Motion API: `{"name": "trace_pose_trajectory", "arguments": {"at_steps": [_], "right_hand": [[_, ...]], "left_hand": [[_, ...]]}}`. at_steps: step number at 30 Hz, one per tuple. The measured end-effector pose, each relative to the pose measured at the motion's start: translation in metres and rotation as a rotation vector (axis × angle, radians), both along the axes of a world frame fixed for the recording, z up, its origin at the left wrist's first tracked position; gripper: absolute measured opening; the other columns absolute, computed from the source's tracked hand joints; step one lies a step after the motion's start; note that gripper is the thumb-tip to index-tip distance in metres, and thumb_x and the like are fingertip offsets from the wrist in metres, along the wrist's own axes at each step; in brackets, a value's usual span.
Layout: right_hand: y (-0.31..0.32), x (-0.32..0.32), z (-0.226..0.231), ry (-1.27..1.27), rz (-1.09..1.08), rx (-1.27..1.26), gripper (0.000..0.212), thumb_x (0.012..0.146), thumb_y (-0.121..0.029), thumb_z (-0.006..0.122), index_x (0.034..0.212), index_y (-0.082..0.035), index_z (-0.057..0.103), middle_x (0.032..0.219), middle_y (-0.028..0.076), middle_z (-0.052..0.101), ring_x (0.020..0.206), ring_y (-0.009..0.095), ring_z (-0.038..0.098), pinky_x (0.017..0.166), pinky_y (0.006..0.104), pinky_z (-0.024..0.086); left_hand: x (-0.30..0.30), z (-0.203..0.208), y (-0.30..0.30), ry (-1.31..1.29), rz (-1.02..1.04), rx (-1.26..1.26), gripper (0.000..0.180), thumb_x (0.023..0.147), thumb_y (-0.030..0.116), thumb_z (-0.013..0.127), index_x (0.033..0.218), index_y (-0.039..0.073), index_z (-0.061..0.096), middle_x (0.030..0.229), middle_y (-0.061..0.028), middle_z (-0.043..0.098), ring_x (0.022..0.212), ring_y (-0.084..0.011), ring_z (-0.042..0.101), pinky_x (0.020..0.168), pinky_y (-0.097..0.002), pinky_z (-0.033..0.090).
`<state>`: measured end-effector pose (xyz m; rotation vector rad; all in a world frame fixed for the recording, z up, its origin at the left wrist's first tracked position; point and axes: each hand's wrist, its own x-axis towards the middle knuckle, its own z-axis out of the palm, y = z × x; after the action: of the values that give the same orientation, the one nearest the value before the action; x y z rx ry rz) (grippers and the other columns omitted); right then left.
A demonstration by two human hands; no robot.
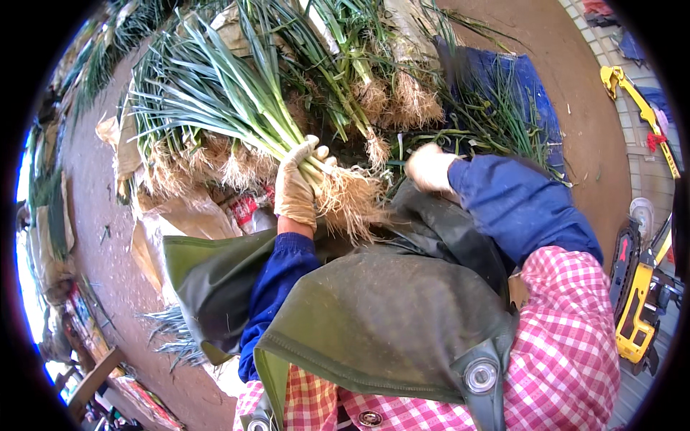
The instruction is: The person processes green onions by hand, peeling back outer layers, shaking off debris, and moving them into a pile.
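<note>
Left hand, gloved, wrapped round the green onions just above the roots, bunch tilted over the apron. Right hand blurred near the blue sheet, can't tell fingers. I'd grip firm without crushing stems, keep root ends level. Red-and-white wrapper by left wrist, no readable label

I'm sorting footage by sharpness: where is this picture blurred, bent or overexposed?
Head view: motion blur smears the right hand, while the left hand and its bunch look sharper; same head view: the tiles bow along the black rim; head view again: the far left edge is blown out.
</note>
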<state>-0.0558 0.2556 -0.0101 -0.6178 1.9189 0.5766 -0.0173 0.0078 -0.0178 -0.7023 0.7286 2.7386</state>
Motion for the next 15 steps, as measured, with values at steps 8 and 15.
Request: {"name": "trace_pose_trajectory", "arguments": {"at_steps": [8,15], "right_hand": [[-0.029,-0.078,-0.07,0.37,-1.168,-0.959,0.041,0.087,-0.042,0.061,0.102,-0.004,0.064,0.084,0.009,0.067,0.075,0.024,0.064,0.068,0.0375,0.05],[-0.113,-0.046,-0.012,0.109,-1.066,-1.269,0.036,0.087,-0.03,0.068,0.103,0.002,0.063,0.087,0.009,0.067,0.081,0.017,0.062,0.072,0.0267,0.047]], "left_hand": [[0.001,0.009,0.021,-0.042,-0.057,-0.086,0.027,0.081,0.011,0.065,0.102,-0.004,0.057,0.093,-0.0158,0.065,0.084,-0.0285,0.065,0.077,-0.0407,0.055],[0.008,0.011,0.018,0.006,0.154,-0.132,0.029,0.079,0.006,0.067,0.107,-0.001,0.061,0.094,-0.0078,0.065,0.082,-0.0168,0.064,0.074,-0.0269,0.052]]}}
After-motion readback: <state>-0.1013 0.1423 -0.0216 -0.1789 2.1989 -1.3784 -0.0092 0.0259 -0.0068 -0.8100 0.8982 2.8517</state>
